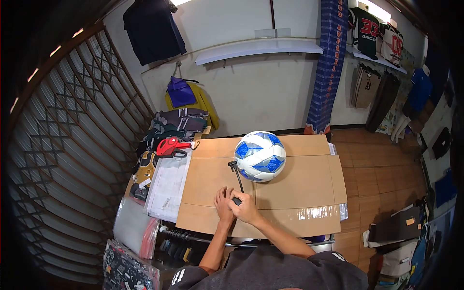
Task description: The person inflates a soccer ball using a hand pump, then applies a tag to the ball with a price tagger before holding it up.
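A white and blue soccer ball (261,156) rests on the cardboard sheet (302,179) covering the table. My right hand (245,210) is wrapped around the dark body of a black hand pump (239,180). Its thin rod points away from me, ending in a T-shaped handle just left of the ball. My left hand (224,205) lies beside the right one, its fingers stretched out over the cardboard close to the pump. My right hand partly hides the pump's near end.
A red and black tape dispenser (172,147) sits at the table's back left, near white papers (167,186). Folded clothes (179,121) are stacked beyond it. Plastic-wrapped garments (133,261) lie at lower left. A metal folding gate (67,159) stands to the left.
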